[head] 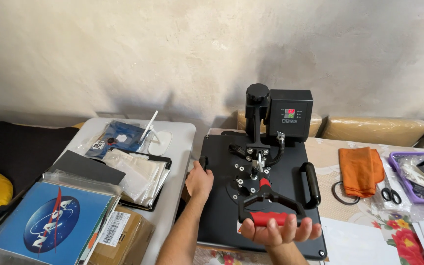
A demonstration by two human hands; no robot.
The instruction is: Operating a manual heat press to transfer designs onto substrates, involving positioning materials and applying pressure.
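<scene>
The right hand (281, 230), palm up with fingers curled, cups the red grip of the black heat press's lever handle (271, 217) from below. The left hand (199, 180) wraps its fingers around the black side handle (203, 162) at the flat black metal heat press's (258, 189) left edge (the press sits mid-desk). Orange folded cloth (361, 170) and black-handled scissors (390, 194) lie toward the desk's right edge.

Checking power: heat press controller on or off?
On: the control box display shows lit red and green digits.
</scene>
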